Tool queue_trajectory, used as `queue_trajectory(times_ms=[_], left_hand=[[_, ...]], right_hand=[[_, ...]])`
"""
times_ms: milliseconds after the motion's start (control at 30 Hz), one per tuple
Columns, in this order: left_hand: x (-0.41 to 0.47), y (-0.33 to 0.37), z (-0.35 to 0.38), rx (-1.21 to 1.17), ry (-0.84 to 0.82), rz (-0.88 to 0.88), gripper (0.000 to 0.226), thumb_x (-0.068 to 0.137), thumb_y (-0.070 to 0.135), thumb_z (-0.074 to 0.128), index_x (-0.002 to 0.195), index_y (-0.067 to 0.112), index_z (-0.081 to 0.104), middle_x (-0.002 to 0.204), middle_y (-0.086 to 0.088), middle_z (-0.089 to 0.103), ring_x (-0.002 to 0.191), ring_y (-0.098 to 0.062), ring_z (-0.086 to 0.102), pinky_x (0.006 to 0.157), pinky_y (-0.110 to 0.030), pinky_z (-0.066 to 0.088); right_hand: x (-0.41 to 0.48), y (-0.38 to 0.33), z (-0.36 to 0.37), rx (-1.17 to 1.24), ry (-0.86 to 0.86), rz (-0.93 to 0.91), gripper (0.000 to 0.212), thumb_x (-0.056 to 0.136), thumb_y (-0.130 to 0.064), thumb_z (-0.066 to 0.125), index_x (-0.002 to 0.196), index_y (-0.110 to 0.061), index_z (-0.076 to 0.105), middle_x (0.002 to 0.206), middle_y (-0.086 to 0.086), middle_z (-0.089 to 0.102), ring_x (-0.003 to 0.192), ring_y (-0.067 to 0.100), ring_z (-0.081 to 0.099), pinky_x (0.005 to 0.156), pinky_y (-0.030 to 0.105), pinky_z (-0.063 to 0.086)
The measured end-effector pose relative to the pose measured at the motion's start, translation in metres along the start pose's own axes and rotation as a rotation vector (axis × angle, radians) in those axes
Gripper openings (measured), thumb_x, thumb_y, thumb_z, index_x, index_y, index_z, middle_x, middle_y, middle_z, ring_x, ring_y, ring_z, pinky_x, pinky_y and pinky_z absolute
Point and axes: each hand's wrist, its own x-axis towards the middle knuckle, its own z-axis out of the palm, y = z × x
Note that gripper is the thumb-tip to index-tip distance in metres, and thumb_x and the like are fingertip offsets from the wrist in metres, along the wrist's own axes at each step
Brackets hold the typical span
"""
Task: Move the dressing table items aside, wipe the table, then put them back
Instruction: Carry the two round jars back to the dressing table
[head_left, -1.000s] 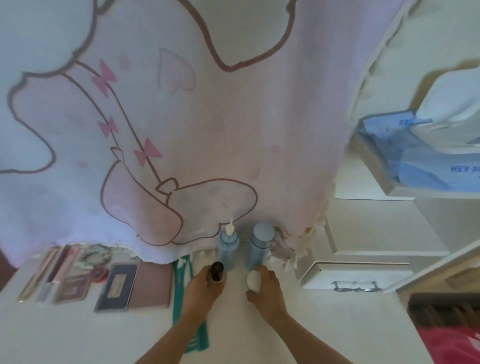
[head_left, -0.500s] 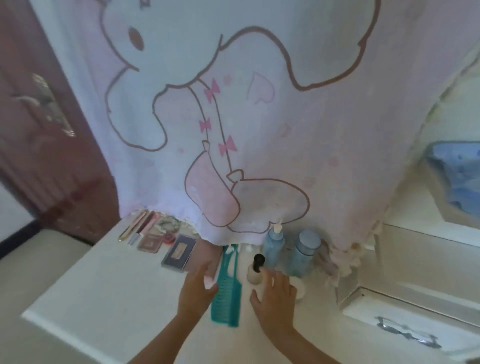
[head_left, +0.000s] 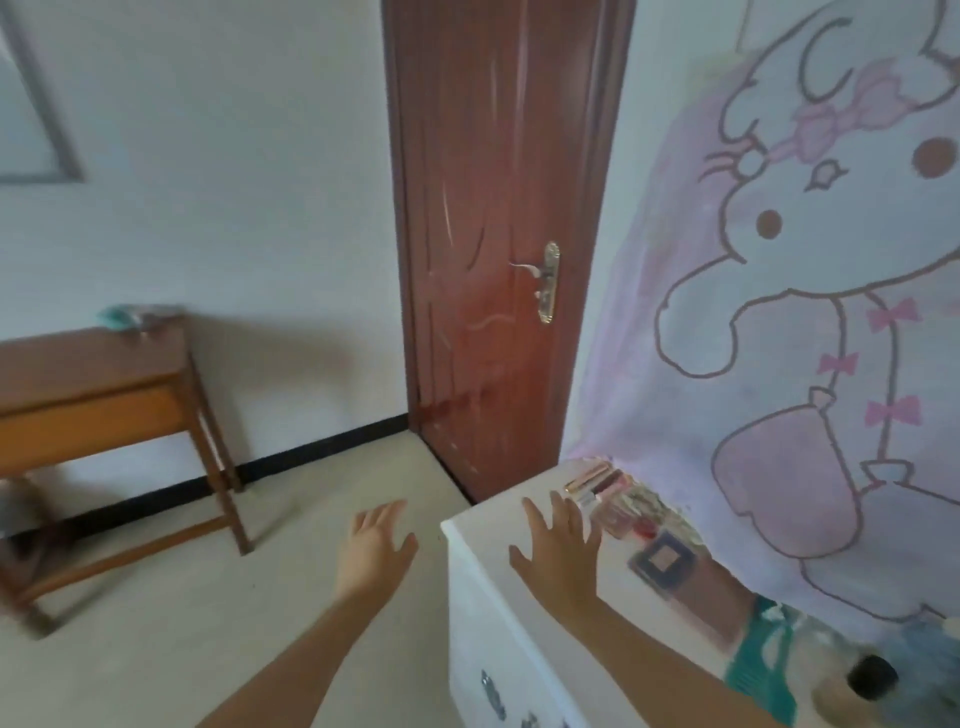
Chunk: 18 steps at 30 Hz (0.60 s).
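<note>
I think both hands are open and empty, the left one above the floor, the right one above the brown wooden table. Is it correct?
Not quite. In the head view the right hand is above the white dressing table, not the brown wooden table. The rest holds.

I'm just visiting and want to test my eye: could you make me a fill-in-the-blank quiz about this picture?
1. The left hand and right hand are both open and hold ___.
2. The right hand is over the white dressing table; the left hand is over the ___.
3. The brown door is ___.
Missing words: nothing; floor; closed.
</note>
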Motion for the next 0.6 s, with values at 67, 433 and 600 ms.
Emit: queue_trajectory(times_ms=[67, 433, 600], left_hand=[[-0.003, -0.044, -0.048, 0.072, 0.073, -0.026, 0.051, 0.092, 0.029, 0.051, 0.14, 0.018, 0.038, 0.144, 0.001, 0.04, 0.136, -0.02, 0.026, 0.11, -0.033, 0.026], [-0.034, -0.229, -0.243, 0.187, 0.333, -0.374, 0.05, 0.093, 0.028, 0.048, 0.14, 0.021, 0.035, 0.148, 0.001, 0.033, 0.14, -0.022, 0.017, 0.113, -0.042, 0.021], [-0.016, -0.268, -0.269, 0.187, 0.377, -0.434, 0.049, 0.093, 0.029, 0.047, 0.14, 0.02, 0.036, 0.147, 0.0, 0.035, 0.139, -0.022, 0.019, 0.114, -0.043, 0.023]], right_hand=[[0.011, -0.059, -0.012, 0.044, -0.029, -0.071, 0.07, 0.053, -0.05, 0.081, 0.116, -0.024, 0.063, 0.126, 0.018, 0.058, 0.116, 0.033, 0.055, 0.089, 0.06, 0.043], [0.054, -0.317, -0.027, 0.178, -0.006, -0.459, 0.062, 0.09, -0.05, 0.044, 0.144, -0.029, 0.021, 0.155, 0.007, 0.013, 0.144, 0.023, 0.006, 0.112, 0.053, 0.008], [0.078, -0.371, -0.023, 0.161, -0.029, -0.525, 0.062, 0.091, -0.05, 0.043, 0.145, -0.029, 0.02, 0.155, 0.007, 0.011, 0.144, 0.023, 0.004, 0.113, 0.052, 0.008]])
